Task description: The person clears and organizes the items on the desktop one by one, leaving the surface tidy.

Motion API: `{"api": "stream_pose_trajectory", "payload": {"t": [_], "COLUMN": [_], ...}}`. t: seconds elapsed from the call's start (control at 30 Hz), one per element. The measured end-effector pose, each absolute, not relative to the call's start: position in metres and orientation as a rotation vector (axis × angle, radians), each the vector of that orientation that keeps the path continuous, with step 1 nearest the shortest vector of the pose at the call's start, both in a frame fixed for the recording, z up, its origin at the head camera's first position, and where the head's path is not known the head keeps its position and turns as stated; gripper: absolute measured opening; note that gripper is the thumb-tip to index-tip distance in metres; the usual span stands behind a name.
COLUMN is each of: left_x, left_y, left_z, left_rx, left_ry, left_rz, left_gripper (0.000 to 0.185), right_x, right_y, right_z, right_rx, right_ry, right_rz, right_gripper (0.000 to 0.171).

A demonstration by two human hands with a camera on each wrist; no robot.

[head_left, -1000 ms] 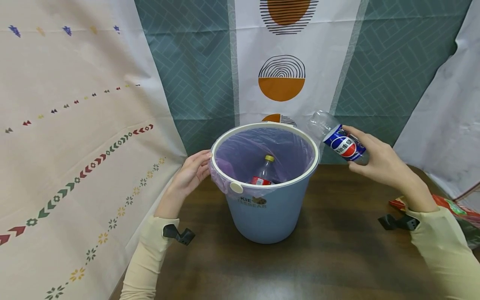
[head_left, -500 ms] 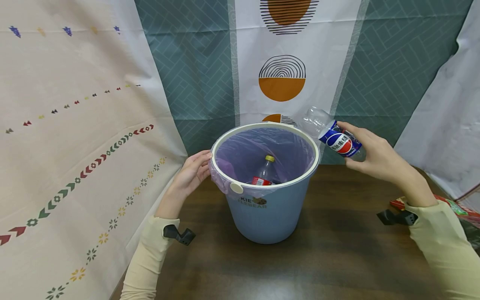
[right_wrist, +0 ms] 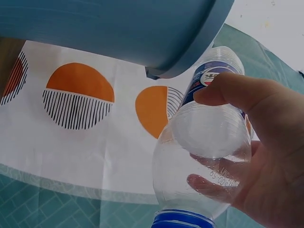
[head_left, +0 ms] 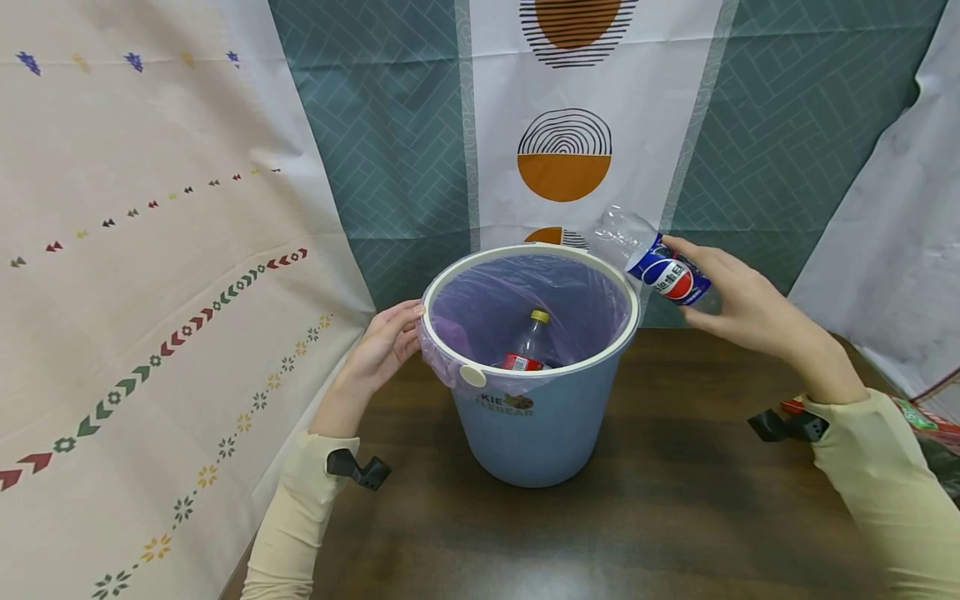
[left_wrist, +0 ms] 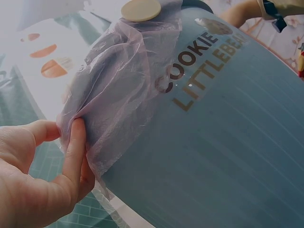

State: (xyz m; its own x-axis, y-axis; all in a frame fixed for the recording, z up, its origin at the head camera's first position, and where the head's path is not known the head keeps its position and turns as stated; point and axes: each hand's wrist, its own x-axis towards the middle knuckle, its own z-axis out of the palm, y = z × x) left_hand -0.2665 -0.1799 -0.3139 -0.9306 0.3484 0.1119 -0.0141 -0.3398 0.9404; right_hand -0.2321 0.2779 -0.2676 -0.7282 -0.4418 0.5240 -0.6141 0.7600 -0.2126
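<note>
A light blue bin (head_left: pixel 534 433) lined with a purple bag (head_left: pixel 517 300) stands on the dark wooden table (head_left: pixel 675 517). A bottle with a red label and yellow cap (head_left: pixel 527 346) lies inside it. My left hand (head_left: pixel 382 342) rests on the bin's left rim, its fingers (left_wrist: pixel 73 152) pressing the bag's overhang (left_wrist: pixel 118 85) against the bin wall (left_wrist: pixel 223 156). My right hand (head_left: pixel 738 304) grips an empty clear bottle with a blue label (head_left: pixel 651 262), tilted, just right of the rim. In the right wrist view, the fingers (right_wrist: pixel 237 92) wrap that bottle (right_wrist: pixel 204 161) beside the bin's edge (right_wrist: pixel 190 42).
Patterned cloths hang behind and to both sides, a beige one (head_left: pixel 150 250) on the left and a white one (head_left: pixel 885 250) on the right. A red packet (head_left: pixel 915 421) lies at the table's right edge behind my right forearm.
My right hand has carried the blue-labelled bottle up and to the left, closer to the bin's rim. The left hand and bin have not moved.
</note>
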Motion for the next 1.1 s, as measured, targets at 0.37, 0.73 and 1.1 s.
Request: {"api": "stream_pose_trajectory", "payload": {"t": [0.37, 0.73, 1.1], "left_x": [-0.267, -0.268, -0.269], "left_y": [-0.180, -0.182, -0.183], "left_z": [-0.314, -0.315, -0.314], "left_rx": [0.446, 0.473, 0.493], "left_ry": [1.628, 1.633, 1.624], "left_rz": [2.371, 2.362, 2.354], "left_gripper": [0.015, 0.015, 0.015], "right_x": [-0.235, -0.241, -0.251], "right_y": [0.269, 0.259, 0.246], "right_z": [-0.260, -0.247, -0.244], "right_rx": [0.852, 0.871, 0.970], "right_ry": [-2.481, -2.499, -2.399], "right_rz": [0.482, 0.394, 0.374], "right_gripper": [0.096, 0.090, 0.082]}}
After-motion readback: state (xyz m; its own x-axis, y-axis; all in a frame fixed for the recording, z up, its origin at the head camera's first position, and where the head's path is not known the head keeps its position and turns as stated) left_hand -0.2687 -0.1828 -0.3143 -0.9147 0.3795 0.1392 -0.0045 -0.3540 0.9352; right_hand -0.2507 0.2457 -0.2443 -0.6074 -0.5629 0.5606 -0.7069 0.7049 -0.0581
